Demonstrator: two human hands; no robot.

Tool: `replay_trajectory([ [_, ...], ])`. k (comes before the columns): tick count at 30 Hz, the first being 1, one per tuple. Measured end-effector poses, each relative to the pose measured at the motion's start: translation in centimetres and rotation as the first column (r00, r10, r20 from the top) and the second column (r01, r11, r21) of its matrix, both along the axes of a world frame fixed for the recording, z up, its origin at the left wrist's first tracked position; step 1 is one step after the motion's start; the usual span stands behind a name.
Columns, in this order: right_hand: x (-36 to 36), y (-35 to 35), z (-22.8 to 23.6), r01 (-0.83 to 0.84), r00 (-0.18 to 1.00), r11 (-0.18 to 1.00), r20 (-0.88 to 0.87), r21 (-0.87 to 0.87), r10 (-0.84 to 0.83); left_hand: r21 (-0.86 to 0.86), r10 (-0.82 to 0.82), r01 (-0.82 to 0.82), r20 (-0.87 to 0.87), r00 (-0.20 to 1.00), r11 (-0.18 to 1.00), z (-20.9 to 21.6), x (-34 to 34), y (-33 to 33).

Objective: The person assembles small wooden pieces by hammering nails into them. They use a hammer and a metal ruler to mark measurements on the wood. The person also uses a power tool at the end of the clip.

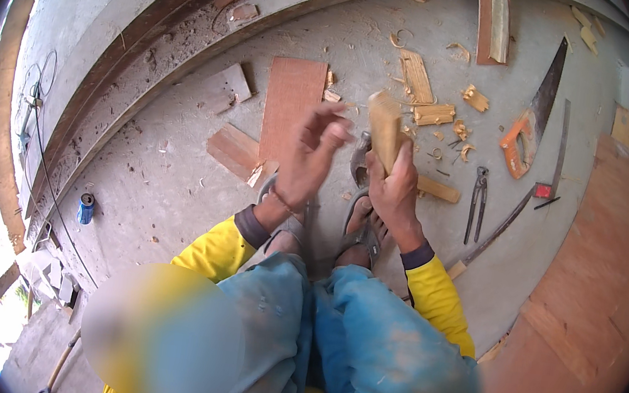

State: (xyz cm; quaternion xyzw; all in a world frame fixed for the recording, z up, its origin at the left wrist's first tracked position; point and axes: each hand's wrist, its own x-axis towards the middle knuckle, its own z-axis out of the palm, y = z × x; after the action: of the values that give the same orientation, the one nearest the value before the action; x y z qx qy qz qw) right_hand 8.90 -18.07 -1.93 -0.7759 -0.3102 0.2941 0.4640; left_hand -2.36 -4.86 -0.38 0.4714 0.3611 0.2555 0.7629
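Observation:
In my right hand [399,191] is a short, pale wooden block [386,131], held upright with the fingers wrapped round its lower part. Just left of it my left hand [308,153] is raised, its fingers apart and blurred by motion, with nothing visible in them. Both hands are above my sandalled feet [362,225]. Beside the block, partly hidden, lies a grey metal piece [360,159] whose kind I cannot make out. A light wood strip [439,189] rests on the floor right of my right hand.
On the right lie pincers [477,203], an orange-handled handsaw [524,139], a long thin blade [501,225] and large plywood sheets [587,259]. Wood offcuts [434,115] and shavings are scattered ahead. A reddish board [293,101] lies beyond my left hand; a blue can [86,208] stands left.

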Motion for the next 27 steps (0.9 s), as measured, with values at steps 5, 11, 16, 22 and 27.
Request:
replay_trajectory([
  [5,0.0,1.8,-0.1,0.251,0.713,0.968,-0.680,0.023,-0.168,0.717,0.452,0.542,-0.697,0.557,0.437,-4.8,-6.9,6.0],
  [11,-1.7,1.2,-1.8,0.228,0.711,0.969,-0.663,-0.098,-0.234,0.440,0.204,0.481,-0.861,0.466,0.758,-4.8,-6.1,5.2],
  [16,-1.8,0.3,-0.7,0.117,0.990,0.979,0.098,-0.164,-0.102,0.424,0.087,0.223,-0.598,0.796,0.877,-3.3,-5.8,5.5],
  [22,-0.2,3.9,2.9,-0.032,0.996,0.999,0.080,0.015,0.031,0.472,0.034,0.135,-0.333,0.942,0.871,0.0,-2.8,4.4],
  [27,-0.1,6.8,4.0,-0.097,0.954,0.991,0.291,0.090,0.067,0.159,-0.136,0.176,-0.234,0.963,0.971,0.4,-1.3,2.3],
])
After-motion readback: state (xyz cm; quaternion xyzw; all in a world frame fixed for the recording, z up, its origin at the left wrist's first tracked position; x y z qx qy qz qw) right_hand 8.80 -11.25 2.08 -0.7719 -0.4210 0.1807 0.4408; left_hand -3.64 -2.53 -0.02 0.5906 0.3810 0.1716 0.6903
